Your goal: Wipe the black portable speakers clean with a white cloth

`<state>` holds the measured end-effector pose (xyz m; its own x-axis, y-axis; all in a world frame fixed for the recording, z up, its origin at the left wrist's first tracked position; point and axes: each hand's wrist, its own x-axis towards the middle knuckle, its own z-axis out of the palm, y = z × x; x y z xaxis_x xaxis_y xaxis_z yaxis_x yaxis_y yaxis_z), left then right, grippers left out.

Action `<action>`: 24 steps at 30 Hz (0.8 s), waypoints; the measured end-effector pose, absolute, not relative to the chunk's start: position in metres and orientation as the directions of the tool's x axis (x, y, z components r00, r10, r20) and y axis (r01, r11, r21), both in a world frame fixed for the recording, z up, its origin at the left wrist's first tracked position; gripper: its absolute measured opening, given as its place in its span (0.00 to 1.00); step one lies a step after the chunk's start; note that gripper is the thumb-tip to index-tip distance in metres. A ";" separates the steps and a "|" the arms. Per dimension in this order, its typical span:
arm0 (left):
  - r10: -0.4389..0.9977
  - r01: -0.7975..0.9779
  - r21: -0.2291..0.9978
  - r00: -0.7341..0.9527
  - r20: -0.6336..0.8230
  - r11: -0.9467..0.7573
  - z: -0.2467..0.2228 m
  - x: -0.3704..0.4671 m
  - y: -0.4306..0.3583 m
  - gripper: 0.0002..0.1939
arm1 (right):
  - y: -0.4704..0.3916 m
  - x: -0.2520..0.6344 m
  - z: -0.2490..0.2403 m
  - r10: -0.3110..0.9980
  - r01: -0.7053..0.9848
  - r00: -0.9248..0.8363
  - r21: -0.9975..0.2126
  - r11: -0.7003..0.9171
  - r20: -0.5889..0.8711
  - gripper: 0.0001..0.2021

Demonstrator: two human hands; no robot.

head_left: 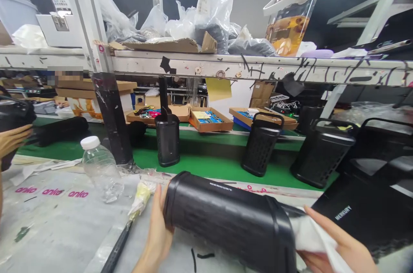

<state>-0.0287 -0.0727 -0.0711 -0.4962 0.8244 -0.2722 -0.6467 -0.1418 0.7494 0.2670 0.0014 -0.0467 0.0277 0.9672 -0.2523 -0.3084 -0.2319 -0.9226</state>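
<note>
A black portable speaker marked MERKURY lies tilted on its side between my hands, just above the covered bench. My left hand is closed around its left end, the thumb along the edge. At the other end, my right hand grips a crumpled white cloth by the speaker's handle. Whether those fingers also hold the handle is hidden. To the left lies a black stick with a yellowish wrapped tip.
Similar black speakers stand on a green belt behind the bench. A clear bottle stands left, near a dark post. Another person's hand is at the far left. A loaded shelf crosses above.
</note>
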 end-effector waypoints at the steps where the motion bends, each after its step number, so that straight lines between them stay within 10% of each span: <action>1: 0.805 -0.636 0.755 -0.527 -0.274 -0.159 -0.072 -0.029 -0.071 0.30 | 0.001 0.258 -0.033 0.967 -0.358 0.000 -0.903 -0.238 -0.254 0.18; 8: 0.734 -0.447 0.878 -0.652 -0.190 -0.169 -0.080 -0.028 -0.069 0.26 | 0.056 0.183 0.027 0.991 -0.320 -0.049 -0.942 0.101 0.123 0.22; 13: 0.753 -0.402 0.903 -0.639 -0.157 -0.153 -0.081 -0.026 -0.070 0.23 | 0.113 0.117 -0.004 0.946 -0.122 0.063 -0.938 0.325 0.319 0.21; 24: 0.676 -0.314 0.932 -0.728 -0.114 -0.181 -0.097 -0.038 -0.052 0.21 | 0.117 0.077 -0.057 0.809 0.060 -0.326 -0.843 0.535 0.489 0.15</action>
<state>-0.0378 -0.0523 -0.0971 -0.7276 0.6765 -0.1139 -0.3144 -0.1812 0.9318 0.0769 0.1165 -0.0575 -0.3263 0.8087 0.4894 0.0604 0.5345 -0.8430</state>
